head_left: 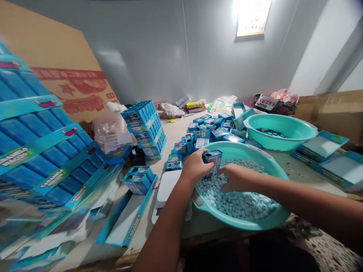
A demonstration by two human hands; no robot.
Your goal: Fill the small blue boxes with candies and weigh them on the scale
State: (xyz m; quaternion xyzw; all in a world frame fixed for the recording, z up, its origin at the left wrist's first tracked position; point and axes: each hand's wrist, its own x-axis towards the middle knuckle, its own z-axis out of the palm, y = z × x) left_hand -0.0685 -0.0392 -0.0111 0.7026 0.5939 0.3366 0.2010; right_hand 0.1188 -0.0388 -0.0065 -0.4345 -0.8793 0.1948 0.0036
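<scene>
My left hand [195,166] grips a small blue printed candy box [213,160], held upright over the near-left part of a turquoise basin [241,223]. A dark round hole shows in the box's top. Pale blue candies [249,204] fill much of the basin. Low over these candies, beside the box, is my right hand [236,178]. Its fingers curl inward, and whatever is inside them is hidden. A white kitchen scale [167,187] lies left of the basin, partly behind my left forearm.
Left of the scale, a long open display tray [121,226] holds a few boxes [138,179]. Stacked full trays [146,128] stand behind, with a taller stack [42,151] at far left. Loose boxes [210,128] lie beyond the basin. Another turquoise basin [283,141] and trays [326,151] are right.
</scene>
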